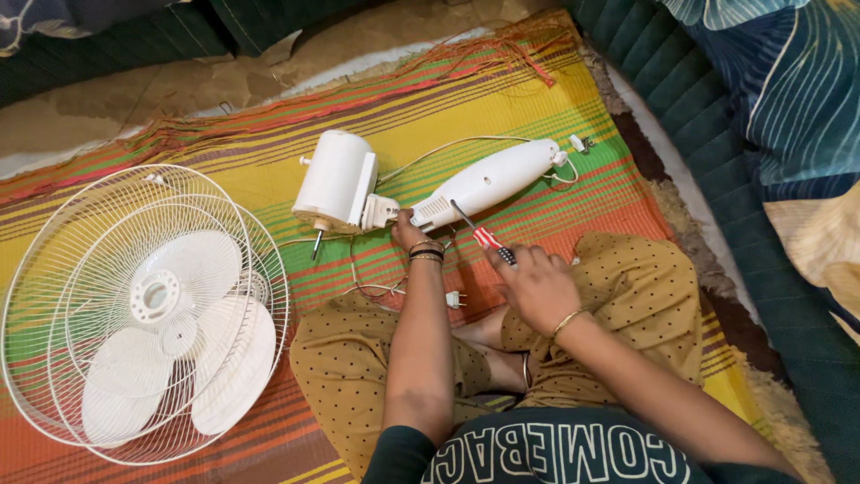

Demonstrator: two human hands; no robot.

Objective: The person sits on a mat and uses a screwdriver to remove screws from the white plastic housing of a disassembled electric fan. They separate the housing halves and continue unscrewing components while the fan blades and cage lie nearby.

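**Fan in pieces on the mat**

Person sits cross-legged on a striped mat [502,99]. Landmark: the white motor [336,182], lying on its side mid-mat. Just right of it, joined by a small bracket, lies the fan neck [488,182], slanting up and away to the right, w/ a white cord [448,145] looping above it. Left hand [408,233] sits just below the motor/neck joint, fingers curled at the neck's near end; can't tell how firm the hold is. Right hand [537,287] is lower right of the motor, closed round a red-handled screwdriver [479,231], tip touching the neck near the joint. Far left of the motor: wire guards [54,296] stacked w/ the blades [179,341] inside. A plug [455,298] lies below the motor, between the hands.
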